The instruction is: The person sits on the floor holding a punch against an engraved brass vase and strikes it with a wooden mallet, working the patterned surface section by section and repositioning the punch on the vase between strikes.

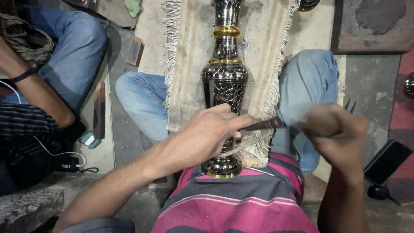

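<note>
Vase (224,82) lying on cloth (189,64) across lap. Left hand (202,138) fingers pinching chisel (263,125) against vase; right hand (334,129) clenched, blurred beside vase. Better struck lightly, chisel kept steady.

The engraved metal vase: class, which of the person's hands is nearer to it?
Left. The left hand rests on the vase; the blurred right hand is off to its right side, apart.

vase (224,82) on cloth (189,64), across lap
</note>
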